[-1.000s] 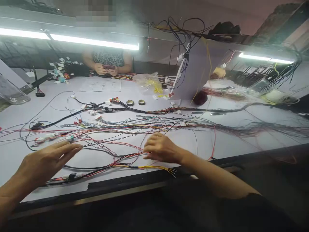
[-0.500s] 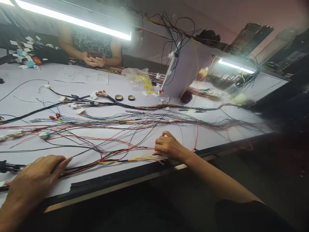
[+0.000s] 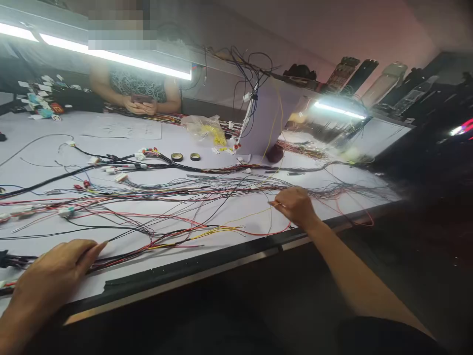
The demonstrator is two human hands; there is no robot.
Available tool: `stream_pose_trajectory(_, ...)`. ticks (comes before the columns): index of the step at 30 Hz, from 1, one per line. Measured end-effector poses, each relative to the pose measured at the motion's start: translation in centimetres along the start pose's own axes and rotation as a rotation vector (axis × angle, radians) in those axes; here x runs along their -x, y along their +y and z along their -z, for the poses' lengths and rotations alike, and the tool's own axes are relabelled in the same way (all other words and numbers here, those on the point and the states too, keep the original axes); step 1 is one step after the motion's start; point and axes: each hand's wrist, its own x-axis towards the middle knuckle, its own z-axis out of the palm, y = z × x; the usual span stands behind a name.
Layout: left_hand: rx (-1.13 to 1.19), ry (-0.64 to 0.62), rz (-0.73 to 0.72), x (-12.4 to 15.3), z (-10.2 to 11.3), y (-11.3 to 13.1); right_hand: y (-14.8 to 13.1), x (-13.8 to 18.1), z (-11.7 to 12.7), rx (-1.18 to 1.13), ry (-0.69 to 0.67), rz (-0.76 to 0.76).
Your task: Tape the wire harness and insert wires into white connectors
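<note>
Many coloured wires lie spread over a white worktable [image 3: 229,207]. My left hand [image 3: 55,276] rests near the front left edge, fingers stretched flat on a dark wire bundle [image 3: 121,256] with red and yellow strands. My right hand [image 3: 295,206] is further right, its fingers pinched on a thin yellow wire [image 3: 251,215] that runs left toward the bundle's loose yellow ends [image 3: 221,230].
Two tape rolls [image 3: 177,157] and a plastic bag of yellow parts [image 3: 205,129] lie mid-table beside an upright white board [image 3: 266,118] hung with wires. A person across the table holds a phone [image 3: 140,98]. White connectors [image 3: 111,169] lie at left. The table's dark front edge [image 3: 192,268] runs below my hands.
My right hand has moved right and away from the yellow wire ends, drawing one yellow wire out with it. My left hand stays on the bundle. The view has swung rightward.
</note>
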Motion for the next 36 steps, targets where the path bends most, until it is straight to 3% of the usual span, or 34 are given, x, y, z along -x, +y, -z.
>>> stream_pose_trajectory(5, 0.009, 0.015, 0.02, -0.5, 1.8, 2.2, 5.1, 1.8, 1.0, 0.064, 0.021, -0.128)
stream_pose_trajectory(8, -0.001, 0.043, -0.008, -0.5, 2.1, 2.6, 6.7, 2.5, 0.2, 0.079, -0.006, -0.164)
stream_pose_trajectory(11, -0.009, 0.051, -0.034, -0.4, 2.1, 2.7, 7.4, 3.8, -2.1, 0.053, -0.132, -0.211)
stream_pose_trajectory(15, 0.0, 0.072, -0.025, -0.1, 2.0, 2.8, 9.5, 7.6, -5.4, -0.177, -0.439, -0.276)
stream_pose_trajectory(17, -0.002, 0.096, -0.025, 0.0, 2.0, 3.1, 10.7, 8.3, -5.9, -0.329, -0.497, -0.286)
stream_pose_trajectory(19, -0.023, 0.109, -0.03, 0.1, 2.1, 3.3, 10.4, 6.5, -5.4, -0.353, -0.458, -0.314)
stream_pose_trajectory(21, -0.051, 0.102, -0.03, 0.2, 2.3, 3.5, 7.3, 2.1, -4.0, -0.362, -0.281, -0.256)
stream_pose_trajectory(23, -0.073, 0.083, -0.03, 0.2, 2.5, 3.7, 0.9, -3.7, -2.3, -0.495, -0.059, -0.085)
stream_pose_trajectory(26, -0.088, 0.073, -0.042, 0.4, 2.5, 3.9, -11.5, -10.7, -0.7, -0.787, -0.034, 0.305)
stream_pose_trajectory(29, -0.101, 0.078, -0.039, 0.5, 2.5, 4.0, -21.1, -13.1, -1.0, -0.802, -0.094, 0.58)
stream_pose_trajectory(32, -0.119, 0.083, -0.038, 0.6, 2.4, 3.9, -24.3, -12.4, -2.6, -0.743, -0.133, 0.537)
stream_pose_trajectory(36, -0.141, 0.094, -0.071, 0.5, 2.3, 3.8, -22.3, -10.5, -4.8, -0.736, -0.104, 0.382)
